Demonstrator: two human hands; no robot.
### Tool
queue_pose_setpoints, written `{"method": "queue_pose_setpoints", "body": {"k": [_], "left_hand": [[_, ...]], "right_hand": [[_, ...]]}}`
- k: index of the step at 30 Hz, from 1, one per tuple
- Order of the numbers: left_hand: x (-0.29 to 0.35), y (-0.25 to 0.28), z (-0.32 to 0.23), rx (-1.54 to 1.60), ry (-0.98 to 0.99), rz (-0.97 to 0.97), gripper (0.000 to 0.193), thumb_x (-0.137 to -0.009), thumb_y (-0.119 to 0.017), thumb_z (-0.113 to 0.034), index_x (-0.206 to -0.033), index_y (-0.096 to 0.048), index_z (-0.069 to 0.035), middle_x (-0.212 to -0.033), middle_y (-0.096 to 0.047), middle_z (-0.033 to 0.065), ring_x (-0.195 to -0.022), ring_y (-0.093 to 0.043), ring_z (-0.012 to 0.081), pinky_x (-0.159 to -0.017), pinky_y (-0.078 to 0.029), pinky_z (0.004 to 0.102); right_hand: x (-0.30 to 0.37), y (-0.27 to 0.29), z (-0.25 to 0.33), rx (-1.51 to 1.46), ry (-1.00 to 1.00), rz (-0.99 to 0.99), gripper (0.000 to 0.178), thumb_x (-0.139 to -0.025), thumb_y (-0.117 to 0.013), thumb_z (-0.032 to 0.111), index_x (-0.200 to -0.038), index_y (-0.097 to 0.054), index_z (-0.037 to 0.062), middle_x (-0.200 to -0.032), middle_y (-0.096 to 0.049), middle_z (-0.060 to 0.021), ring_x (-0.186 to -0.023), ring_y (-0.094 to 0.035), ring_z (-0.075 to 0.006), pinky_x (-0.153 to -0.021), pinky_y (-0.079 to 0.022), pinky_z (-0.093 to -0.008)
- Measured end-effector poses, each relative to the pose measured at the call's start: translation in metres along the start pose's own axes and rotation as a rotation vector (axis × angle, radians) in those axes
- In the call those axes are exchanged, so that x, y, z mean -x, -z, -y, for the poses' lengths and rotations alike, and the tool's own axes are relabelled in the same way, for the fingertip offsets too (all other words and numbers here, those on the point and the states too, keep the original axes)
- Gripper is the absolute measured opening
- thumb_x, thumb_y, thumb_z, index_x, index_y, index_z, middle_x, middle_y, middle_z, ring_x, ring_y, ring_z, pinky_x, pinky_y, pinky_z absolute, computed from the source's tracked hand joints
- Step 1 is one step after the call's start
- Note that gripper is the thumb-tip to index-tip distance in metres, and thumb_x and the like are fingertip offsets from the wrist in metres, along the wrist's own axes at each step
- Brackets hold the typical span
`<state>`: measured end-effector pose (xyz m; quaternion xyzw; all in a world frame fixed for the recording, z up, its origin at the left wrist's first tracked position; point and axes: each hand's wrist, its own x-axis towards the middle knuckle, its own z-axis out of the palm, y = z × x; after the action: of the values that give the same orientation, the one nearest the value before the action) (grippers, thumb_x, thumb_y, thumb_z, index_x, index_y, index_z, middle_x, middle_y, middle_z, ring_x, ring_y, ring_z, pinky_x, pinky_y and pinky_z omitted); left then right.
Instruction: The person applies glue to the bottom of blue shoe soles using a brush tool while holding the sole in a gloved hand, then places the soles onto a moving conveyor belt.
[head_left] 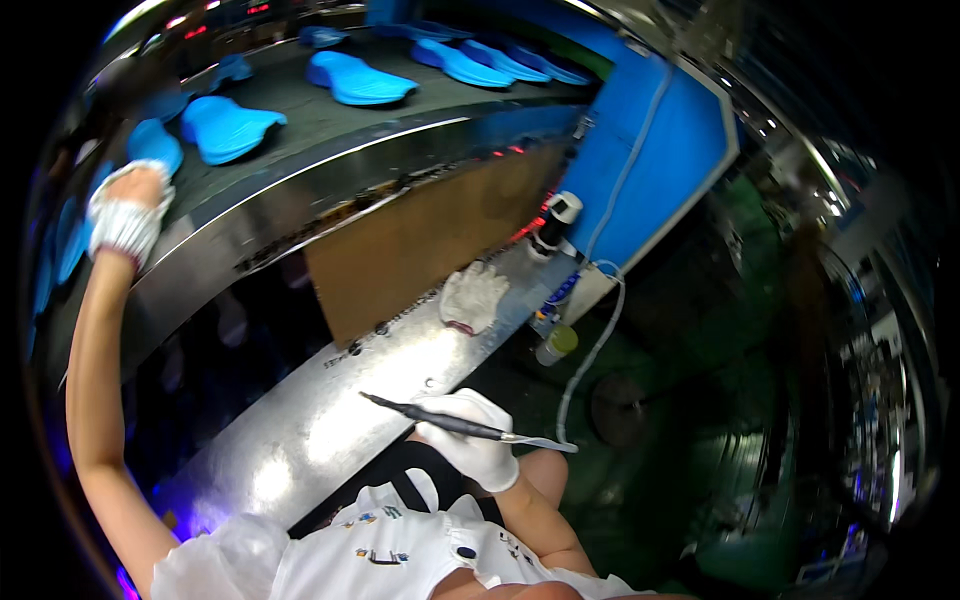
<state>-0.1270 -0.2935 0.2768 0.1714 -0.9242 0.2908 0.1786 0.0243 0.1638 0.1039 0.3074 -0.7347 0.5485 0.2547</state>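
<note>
My left hand (132, 208), in a white knit glove, reaches out to the conveyor at the far left. It is at the near end of a blue shoe sole (155, 146); its fingertips are hard to make out, so I cannot tell whether it grips the sole. Close to my body, my right hand (466, 440), in a white glove, is closed round a slim black pen-like tool (440, 419). The tool's dark tip points left over the metal ledge, and its back end meets a thin white tube (578, 385).
More blue soles (362, 80) lie along the dark conveyor belt (300, 110). On the metal ledge (350, 400) rest a spare white glove (474, 298) and a black-and-white cylinder (555, 225). A yellow-lidded jar (557, 344) stands beside the ledge, below a blue machine panel (660, 150).
</note>
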Motion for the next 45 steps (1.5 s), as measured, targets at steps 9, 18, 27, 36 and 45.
{"method": "queue_pose_setpoints", "body": {"k": [9,18,27,36,45], "left_hand": [[0.191,0.019,-0.065,1.276,-0.2,-0.472,0.044,-0.104,-0.043,-0.03,-0.132,-0.055,0.002,-0.135,-0.056,0.0178,-0.125,-0.054,0.0286,-0.106,-0.042,0.0377],[0.351,-0.075,-0.248,1.453,-0.687,-0.197,0.018,-0.084,-0.068,0.004,-0.098,-0.057,0.002,-0.135,-0.052,0.0222,-0.125,-0.052,0.0361,-0.102,-0.046,0.0475],[0.279,-0.03,-0.267,2.741,0.782,1.343,0.054,-0.097,-0.045,-0.055,-0.115,-0.06,-0.007,-0.124,-0.058,0.0226,-0.094,-0.057,0.0262,-0.074,-0.049,0.0391],[0.292,-0.086,-0.339,2.888,0.694,1.948,0.092,-0.091,-0.027,-0.077,-0.132,-0.049,0.003,-0.118,-0.058,0.0282,-0.09,-0.061,0.0354,-0.077,-0.056,0.0442],[0.287,-0.018,-0.319,2.83,0.85,1.519,0.087,-0.091,-0.03,-0.079,-0.139,-0.049,-0.009,-0.122,-0.061,0.0234,-0.103,-0.063,0.04,-0.087,-0.057,0.0493]], "right_hand": [[0.032,0.009,-0.032,0.16,-0.269,-0.179,0.021,-0.083,-0.076,0.004,-0.102,-0.069,-0.0004,-0.085,-0.071,-0.0087,-0.075,-0.067,-0.02,-0.069,-0.053,-0.0325],[0.046,-0.011,-0.055,-0.32,-0.511,-0.385,0.022,-0.089,-0.068,0.001,-0.111,-0.066,0.0026,-0.087,-0.067,-0.0004,-0.068,-0.058,-0.0034,-0.058,-0.046,-0.0206],[0.046,-0.02,-0.075,-0.077,-0.599,-0.351,0.016,-0.089,-0.072,0.004,-0.103,-0.065,-0.0016,-0.078,-0.067,-0.0032,-0.062,-0.062,-0.0079,-0.054,-0.049,-0.023],[0.054,-0.014,-0.064,-0.125,-0.788,-0.36,0.015,-0.089,-0.071,0.005,-0.101,-0.066,-0.0022,-0.078,-0.066,-0.0043,-0.062,-0.06,-0.0087,-0.054,-0.049,-0.0252],[0.015,-0.035,-0.049,0.574,-0.087,0.184,0.012,-0.083,-0.072,0.019,-0.091,-0.065,0.0136,-0.079,-0.066,-0.0077,-0.068,-0.066,-0.027,-0.061,-0.053,-0.0384]]}}
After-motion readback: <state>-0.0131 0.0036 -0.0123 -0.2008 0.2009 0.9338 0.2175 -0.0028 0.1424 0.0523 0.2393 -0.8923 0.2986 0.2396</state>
